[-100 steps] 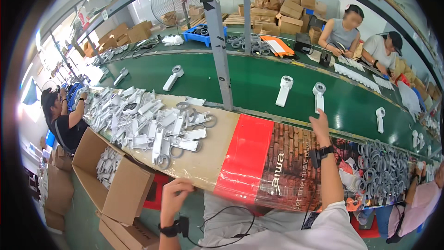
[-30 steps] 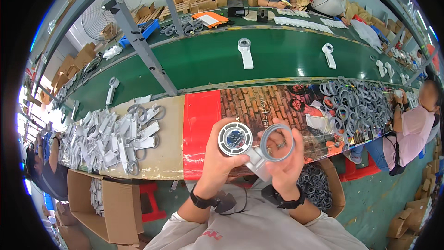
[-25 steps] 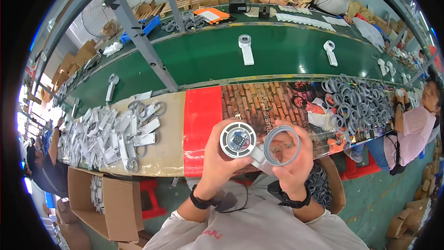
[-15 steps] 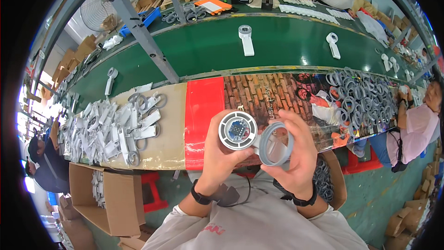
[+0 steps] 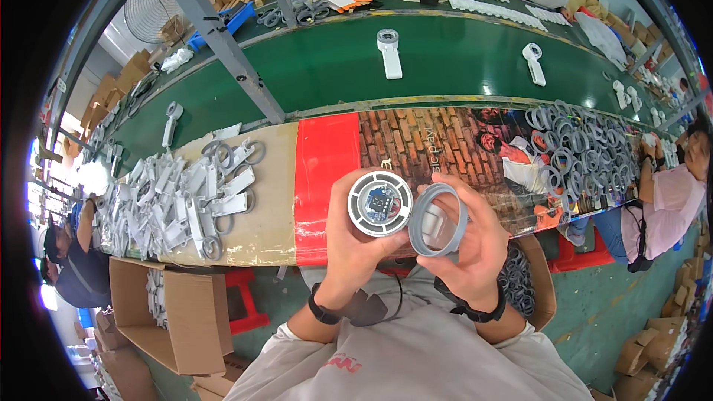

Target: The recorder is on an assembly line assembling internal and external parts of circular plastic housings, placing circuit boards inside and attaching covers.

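Observation:
My left hand (image 5: pixel 347 249) is closed round a white handheld fan's round head (image 5: pixel 356 204), which faces up toward me. Inside its slotted rim a blue circuit board (image 5: pixel 381 203) and a bit of red wire show. The thumb lies along the lower edge of the head. My right hand (image 5: pixel 481 249) grips a grey plastic ring (image 5: pixel 421 232) between thumb and fingers, tilted and right beside the head. Through the ring a white piece shows, perhaps the fan's handle; its far end is hidden by the right hand.
White and grey handle parts (image 5: pixel 160 204) pile up on the left of the table, grey rings (image 5: pixel 579 152) on the right. Beyond runs a green conveyor belt (image 5: pixel 312 67) carrying white fans (image 5: pixel 391 63). A metal post (image 5: pixel 230 52) stands at its near edge. Open cardboard boxes (image 5: pixel 197 319) flank me; co-workers sit around.
The grey ring has tilted, so more of its inner wall shows, and it sits slightly closer to the fan head. Both hands keep their holds. The whole view has shifted a little.

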Motion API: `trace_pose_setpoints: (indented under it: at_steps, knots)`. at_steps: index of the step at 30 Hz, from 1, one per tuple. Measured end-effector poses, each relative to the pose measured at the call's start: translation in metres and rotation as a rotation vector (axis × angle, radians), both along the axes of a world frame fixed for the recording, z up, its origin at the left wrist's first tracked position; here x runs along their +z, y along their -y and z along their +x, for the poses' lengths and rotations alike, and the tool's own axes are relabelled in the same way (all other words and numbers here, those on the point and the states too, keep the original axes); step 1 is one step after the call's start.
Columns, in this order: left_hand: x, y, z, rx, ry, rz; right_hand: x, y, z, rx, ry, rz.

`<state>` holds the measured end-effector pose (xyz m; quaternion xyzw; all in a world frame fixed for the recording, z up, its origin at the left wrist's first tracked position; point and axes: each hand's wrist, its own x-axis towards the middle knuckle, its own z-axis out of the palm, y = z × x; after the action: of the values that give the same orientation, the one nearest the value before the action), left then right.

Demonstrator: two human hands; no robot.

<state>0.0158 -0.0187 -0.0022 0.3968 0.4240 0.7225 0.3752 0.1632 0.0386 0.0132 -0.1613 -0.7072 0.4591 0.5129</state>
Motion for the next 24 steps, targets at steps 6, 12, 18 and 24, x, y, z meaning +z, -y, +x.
trace_pose_setpoints:
  at_steps: [6, 12, 18, 24]
  knots:
    - [-0.005, 0.002, -0.001, 0.075, -0.064, -0.034, 0.004, -0.003, -0.002, -0.003, 0.078, 0.006]
    - [-0.009, -0.001, 0.000, 0.115, -0.084, -0.027, 0.005, -0.007, -0.006, 0.028, 0.033, -0.042]
    - [0.001, -0.009, 0.012, 0.490, -0.915, -0.068, 0.028, -0.011, -0.010, 0.004, 0.528, 0.167]
    - [-0.004, -0.017, 0.003, 0.442, -1.189, -0.166, 0.012, -0.033, -0.012, 0.101, 0.535, 0.219]
